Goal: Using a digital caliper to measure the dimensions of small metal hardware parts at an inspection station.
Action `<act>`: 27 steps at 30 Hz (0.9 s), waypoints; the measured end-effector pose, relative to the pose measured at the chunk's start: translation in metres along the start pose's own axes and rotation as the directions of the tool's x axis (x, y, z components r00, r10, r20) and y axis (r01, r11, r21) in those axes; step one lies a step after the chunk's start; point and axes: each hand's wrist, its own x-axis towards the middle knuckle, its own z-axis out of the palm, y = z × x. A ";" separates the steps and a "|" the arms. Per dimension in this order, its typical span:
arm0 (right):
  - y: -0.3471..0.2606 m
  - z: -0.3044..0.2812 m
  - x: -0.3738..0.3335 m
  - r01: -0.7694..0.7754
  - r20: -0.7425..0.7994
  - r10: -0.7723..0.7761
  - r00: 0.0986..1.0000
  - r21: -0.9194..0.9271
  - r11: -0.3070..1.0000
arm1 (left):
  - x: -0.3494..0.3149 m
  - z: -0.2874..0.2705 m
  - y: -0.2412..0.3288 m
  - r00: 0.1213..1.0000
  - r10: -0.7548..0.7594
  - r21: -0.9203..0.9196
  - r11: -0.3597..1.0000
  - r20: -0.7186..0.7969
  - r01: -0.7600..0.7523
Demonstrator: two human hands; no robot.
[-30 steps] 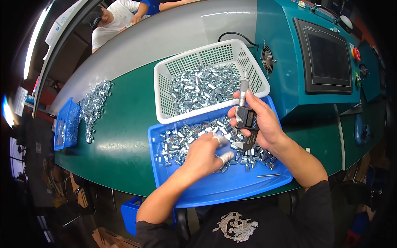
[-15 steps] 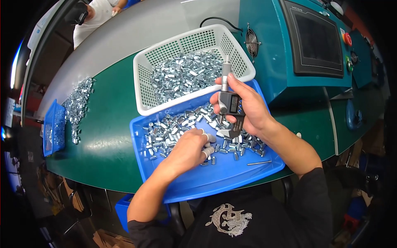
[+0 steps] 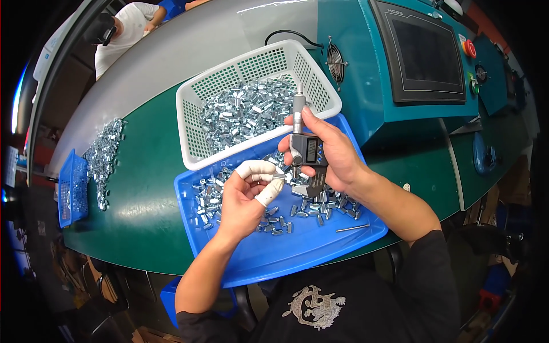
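Observation:
My left hand [image 3: 243, 201], its thumb and fingers wearing white finger covers, pinches a small metal hex nut [image 3: 278, 176] over the blue tray [image 3: 297, 251]. My right hand [image 3: 342, 157] is wrapped round a digital micrometer [image 3: 313, 150], whose grey thimble points away from me and whose black frame lies toward me. The nut is just left of the micrometer's jaw, apart from it as far as I can see. Many similar shiny nuts [image 3: 211, 197] lie loose in the tray below both hands. A thin metal rod [image 3: 352, 228] rests at the tray's right side.
Behind the tray, a white mesh basket [image 3: 188, 139] holds more nuts. On the left are a loose pile of nuts [image 3: 103, 154] and a small blue basket [image 3: 64, 194]. A teal machine [image 3: 366, 74] with a screen stands right. Another person [image 3: 127, 28] is at the far left.
My left hand has lifted out of the nuts and turned over, now showing a pinched nut near the micrometer. My right hand still holds the micrometer. The whole view has shifted slightly.

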 end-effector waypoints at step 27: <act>0.001 0.000 0.001 0.032 0.041 -0.033 0.999 0.028 0.999 | 0.001 0.003 0.004 0.973 -0.203 -0.140 0.966 0.107 0.217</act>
